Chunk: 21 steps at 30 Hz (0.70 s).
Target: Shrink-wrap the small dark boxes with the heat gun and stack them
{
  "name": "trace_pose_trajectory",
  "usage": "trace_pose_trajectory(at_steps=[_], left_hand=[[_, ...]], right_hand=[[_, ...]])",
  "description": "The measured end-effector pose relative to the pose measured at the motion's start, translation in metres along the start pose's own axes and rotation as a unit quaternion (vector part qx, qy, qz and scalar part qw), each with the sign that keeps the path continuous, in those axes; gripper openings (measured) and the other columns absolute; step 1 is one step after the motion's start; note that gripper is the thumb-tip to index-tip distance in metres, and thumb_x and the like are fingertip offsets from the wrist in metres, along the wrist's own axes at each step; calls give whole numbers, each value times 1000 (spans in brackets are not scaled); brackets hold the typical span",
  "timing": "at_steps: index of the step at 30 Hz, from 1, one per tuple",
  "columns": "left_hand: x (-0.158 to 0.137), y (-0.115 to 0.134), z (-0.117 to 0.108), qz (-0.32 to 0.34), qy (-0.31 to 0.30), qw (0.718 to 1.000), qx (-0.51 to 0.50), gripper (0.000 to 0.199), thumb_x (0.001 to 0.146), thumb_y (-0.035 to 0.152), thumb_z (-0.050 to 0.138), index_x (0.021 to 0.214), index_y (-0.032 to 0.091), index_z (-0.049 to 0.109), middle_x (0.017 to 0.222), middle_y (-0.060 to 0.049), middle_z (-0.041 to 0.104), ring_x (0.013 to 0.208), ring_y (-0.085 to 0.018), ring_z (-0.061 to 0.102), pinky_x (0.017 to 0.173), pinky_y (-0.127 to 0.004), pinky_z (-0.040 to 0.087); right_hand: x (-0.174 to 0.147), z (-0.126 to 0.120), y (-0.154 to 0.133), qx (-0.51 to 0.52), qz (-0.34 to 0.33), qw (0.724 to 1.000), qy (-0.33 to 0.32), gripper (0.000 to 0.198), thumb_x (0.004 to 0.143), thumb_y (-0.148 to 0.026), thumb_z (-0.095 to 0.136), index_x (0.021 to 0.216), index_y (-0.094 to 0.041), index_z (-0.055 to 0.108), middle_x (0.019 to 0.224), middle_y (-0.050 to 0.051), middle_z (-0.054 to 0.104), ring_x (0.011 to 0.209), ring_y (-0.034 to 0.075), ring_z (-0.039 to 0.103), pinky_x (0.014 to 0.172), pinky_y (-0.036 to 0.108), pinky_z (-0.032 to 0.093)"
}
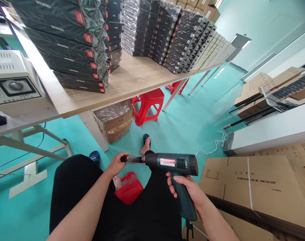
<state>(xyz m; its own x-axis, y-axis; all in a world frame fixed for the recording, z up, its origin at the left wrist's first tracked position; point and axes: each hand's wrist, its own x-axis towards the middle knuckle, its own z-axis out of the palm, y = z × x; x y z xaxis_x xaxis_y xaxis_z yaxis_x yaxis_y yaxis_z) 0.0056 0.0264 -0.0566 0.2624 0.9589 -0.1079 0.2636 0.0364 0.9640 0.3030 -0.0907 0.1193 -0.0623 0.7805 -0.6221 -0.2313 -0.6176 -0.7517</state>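
A dark green heat gun (176,161) is in my right hand (189,188), its fingers wrapped round the handle and its barrel pointing left. My left hand (115,166) grips the left end of a small dark box with red marks and a shiny surface (133,159). The gun's nozzle (143,159) is right by the box's other end; whether they touch I cannot tell. Both are held above my lap, and part of the box is hidden by my fingers.
Stacks of film-wrapped black boxes (69,50) stand on the wooden table (132,78). A machine with a dial (15,85) is at left. Red stools (152,100) and an open carton (114,122) are under the table. Cartons (245,180) are piled at right.
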Motion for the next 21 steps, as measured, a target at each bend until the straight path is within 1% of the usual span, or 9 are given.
trace_pose_trajectory(at_steps=[2,4,6,8,9,12,14,17,21], left_hand=[[0,-2,0,1,4,1000,3,42,65,13,49,103,16,65,98,-5,66,95,-22,59,87,-35,45],[0,-5,1,7,7,1000,6,45,62,11,48,104,17,64,101,-5,66,99,-23,58,91,-37,44],[1,-7,1,17,9,1000,16,48,60,9,47,104,17,64,105,-6,65,102,-23,58,93,-38,43],[1,-8,2,30,14,999,34,50,58,6,45,102,18,65,106,-5,65,103,-23,57,94,-39,42],[2,-8,3,38,13,998,44,51,57,5,44,101,18,65,106,-5,65,102,-23,57,94,-39,42],[2,-7,5,63,-5,996,70,52,53,1,43,96,19,67,101,-5,67,98,-22,58,91,-39,44],[2,-8,6,73,-13,993,90,53,52,0,43,94,20,68,100,-5,67,97,-22,58,91,-39,43],[1,-11,6,70,5,992,108,53,53,0,44,95,21,67,103,-5,67,100,-23,57,92,-39,43],[0,-12,5,70,10,991,110,55,51,0,43,97,20,66,103,-5,67,100,-22,58,91,-38,43]], right_hand=[[-1,3,-3,-23,-11,999,22,31,76,-35,65,98,-14,67,79,6,66,61,16,60,52,29,49],[-3,6,-5,-46,-4,999,27,28,78,-33,63,97,-14,67,78,6,65,60,16,60,52,28,49],[-5,11,-6,-58,18,998,-6,27,79,-31,62,99,-13,67,78,6,66,60,16,60,51,28,48],[-7,19,-6,-55,22,997,-49,28,80,-30,62,102,-13,67,81,7,66,61,16,61,53,28,49],[-8,23,-6,-50,10,997,-57,29,81,-30,61,103,-13,67,83,7,66,62,16,61,55,28,49],[-6,36,-5,-52,-21,997,-44,29,82,-31,61,104,-14,67,85,7,66,63,15,61,56,29,50],[-4,43,-5,-68,-7,996,-53,28,81,-31,63,102,-13,68,83,7,66,61,15,61,55,29,49],[-3,51,-5,-89,-1,993,-83,29,79,-30,65,102,-13,69,83,7,66,62,16,61,56,30,49],[-3,55,-7,-121,-13,991,-52,30,80,-32,65,104,-15,69,82,6,66,63,16,60,57,30,49]])
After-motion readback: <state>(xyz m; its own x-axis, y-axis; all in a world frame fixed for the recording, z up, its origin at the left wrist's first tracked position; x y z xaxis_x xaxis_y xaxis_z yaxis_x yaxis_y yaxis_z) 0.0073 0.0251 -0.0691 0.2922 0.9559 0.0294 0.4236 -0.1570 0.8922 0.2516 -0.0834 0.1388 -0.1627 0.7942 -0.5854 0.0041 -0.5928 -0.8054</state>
